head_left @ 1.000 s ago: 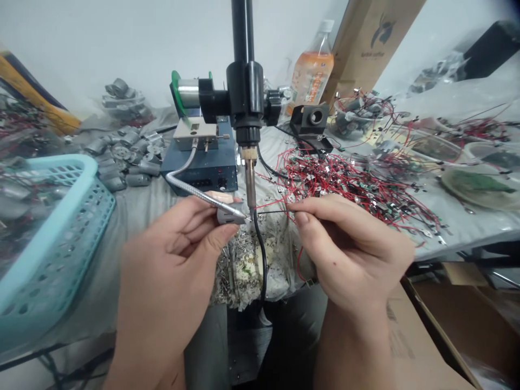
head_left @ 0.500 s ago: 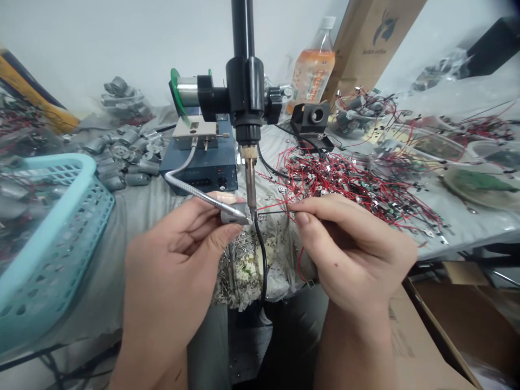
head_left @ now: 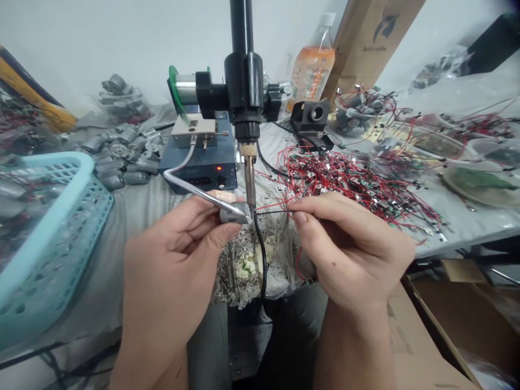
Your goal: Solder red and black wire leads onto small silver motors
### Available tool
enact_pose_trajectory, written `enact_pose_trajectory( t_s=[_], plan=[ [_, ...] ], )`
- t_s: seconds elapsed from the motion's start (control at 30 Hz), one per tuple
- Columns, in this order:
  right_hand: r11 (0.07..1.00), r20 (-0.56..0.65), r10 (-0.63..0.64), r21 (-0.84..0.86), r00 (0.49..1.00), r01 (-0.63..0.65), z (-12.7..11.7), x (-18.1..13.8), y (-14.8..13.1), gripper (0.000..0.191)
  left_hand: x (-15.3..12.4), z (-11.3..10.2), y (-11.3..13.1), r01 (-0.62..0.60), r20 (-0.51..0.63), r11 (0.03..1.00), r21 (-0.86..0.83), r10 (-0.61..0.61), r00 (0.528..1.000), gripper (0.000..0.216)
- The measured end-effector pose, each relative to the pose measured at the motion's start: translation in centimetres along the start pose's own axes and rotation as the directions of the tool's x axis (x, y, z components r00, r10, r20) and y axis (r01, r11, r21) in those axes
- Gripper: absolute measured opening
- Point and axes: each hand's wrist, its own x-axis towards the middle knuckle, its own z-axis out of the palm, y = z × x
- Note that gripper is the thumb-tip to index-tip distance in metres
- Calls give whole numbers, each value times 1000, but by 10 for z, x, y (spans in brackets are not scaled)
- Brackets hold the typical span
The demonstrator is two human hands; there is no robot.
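A small grey motor (head_left: 234, 213) is gripped between the fingers and thumb of my left hand (head_left: 182, 246), its end facing right. Thin red and black wires (head_left: 273, 210) are pinched between the thumb and forefinger of my right hand (head_left: 345, 238); their left ends reach the motor's end. Straight down onto that spot points a soldering iron (head_left: 250, 184), clamped on a black stand (head_left: 244, 81). The tip of a silvery flexible solder feed tube (head_left: 203, 196) also meets there. Whether the wire ends touch the motor's terminals is too small to tell.
A blue solder feeder box (head_left: 199, 168) and green solder spool (head_left: 174, 92) stand behind. Grey motors (head_left: 122, 149) lie at left beside a light-blue basket (head_left: 87, 168). Red-wired parts (head_left: 333, 179) are heaped at right. A bottle (head_left: 312, 65) stands behind; an open cardboard box (head_left: 459, 314) is lower right.
A red light now shows on the blue feeder box. Both hands hold nearly the same position, and the whole view has shifted very slightly.
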Motion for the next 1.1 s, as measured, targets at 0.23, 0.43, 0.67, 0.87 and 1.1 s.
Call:
enact_pose_trajectory(
  t_s=[0.23,0.43,0.67,0.87,1.1],
  plan=[
    [1000,11,-12,21,1000,12,1,2,0,23,-1,-1,-4,-8,-5,1000,3,8,1000,27],
    [998,15,-9,57,1000,8,2,2,0,25,-3,-1,-2,-12,-5,1000,9,12,1000,27],
    [998,30,-11,67,999,9,2,2,-1,25,-1,0,-4,-23,-15,998,59,24,1000,26],
    [998,37,-9,56,999,7,0,2,-2,24,-3,-3,-5,-29,-13,999,45,29,999,30],
    [999,25,-11,44,1000,10,1,2,1,23,-3,-1,-7,-45,-24,997,64,46,999,29]
  ],
)
